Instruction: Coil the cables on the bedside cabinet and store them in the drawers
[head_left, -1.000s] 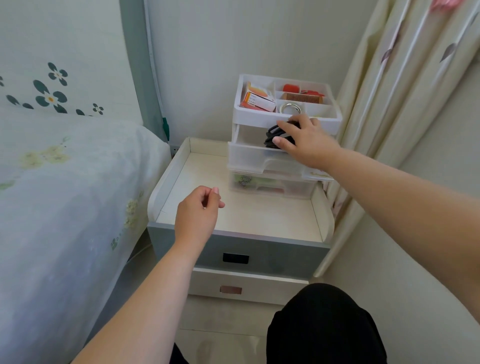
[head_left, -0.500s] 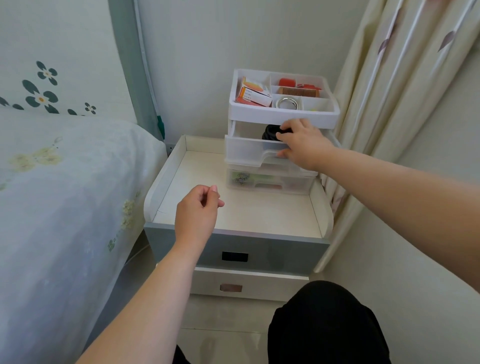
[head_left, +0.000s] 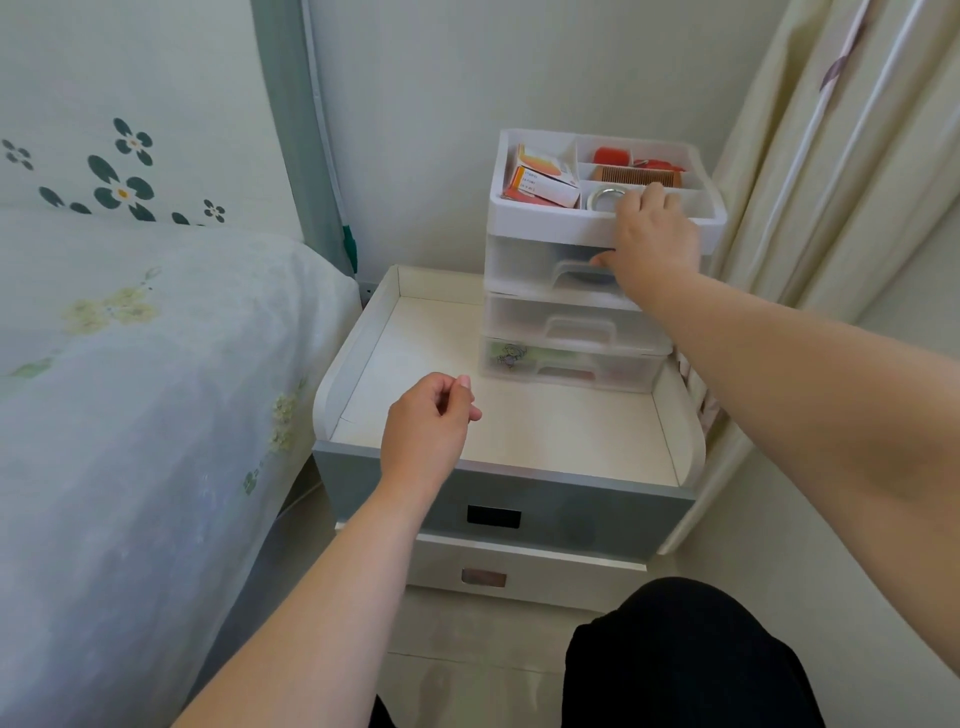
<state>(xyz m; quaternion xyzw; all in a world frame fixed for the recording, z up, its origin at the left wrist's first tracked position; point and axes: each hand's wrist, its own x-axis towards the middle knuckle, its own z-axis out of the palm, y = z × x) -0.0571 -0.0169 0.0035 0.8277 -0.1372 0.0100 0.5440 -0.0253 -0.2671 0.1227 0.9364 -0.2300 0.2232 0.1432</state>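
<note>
Bed (head_left: 130, 364): seen at far left, left of the left hand, under a pale flowered cover.
Left hand (head_left: 426, 431): held above the front edge of the cabinet; the grip is loosely curled, thumb and forefinger close together, and nothing is held.
Cabinet (head_left: 363, 353): its white surface lies under and beyond the left hand; a grey drawer front and a white one are seen below the wrist.
Organiser (head_left: 519, 322): a clear three-drawer unit, placed at the back right of the surface, beyond the left hand and under the right hand.
Top drawer (head_left: 524, 265): pushed in flush with the unit; its handle is touched by the right thumb.
Cable (head_left: 589, 277): a dark shape is made out through the clear front of the top drawer, just left of the right thumb.
Tray (head_left: 597, 221): set on top of the organiser; orange boxes, a comb and a round tin are held in its compartments.
Right hand (head_left: 654, 244): laid against the top drawer front, fingers reaching over the tray rim; the grip is relaxed and closed round nothing.
Curtain (head_left: 831, 156): hung at far right, behind the right forearm.
</note>
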